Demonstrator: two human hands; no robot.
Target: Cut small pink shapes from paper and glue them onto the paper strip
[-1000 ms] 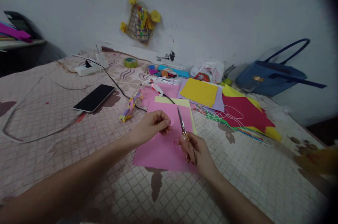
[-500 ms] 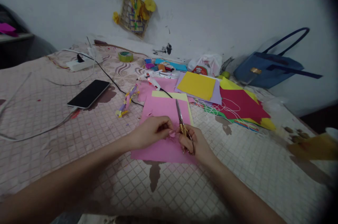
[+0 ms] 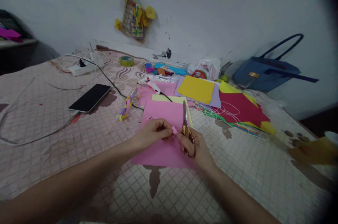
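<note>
Between thumb and fingers, my left hand [image 3: 155, 133] pinches a small piece of pink paper [image 3: 174, 130]. My right hand [image 3: 194, 143] is closed round the gold handles of a pair of scissors [image 3: 185, 116], whose blades point away from me. Its thumb and fingertip come right up to the pink piece; whether they grip it too is hard to see. Both hands are above a pink paper sheet [image 3: 163, 153], which lies over a pale yellow sheet [image 3: 169, 98]. Small pink scraps lie on the sheet by my left hand.
Left of the sheets are a twisted paper strip [image 3: 127, 104] and a black tablet [image 3: 90, 98] on a cable. Behind them lie a glue gun [image 3: 153, 86] and green tape [image 3: 126, 61]. To the right are yellow paper [image 3: 196, 89], red paper [image 3: 240, 107], white string [image 3: 227, 109] and a blue bag [image 3: 266, 72].
The scissors have turned slightly, their blades swinging right and more upright. The pink piece now shows more clearly between my fingertips. The whole view has shifted a little.
</note>
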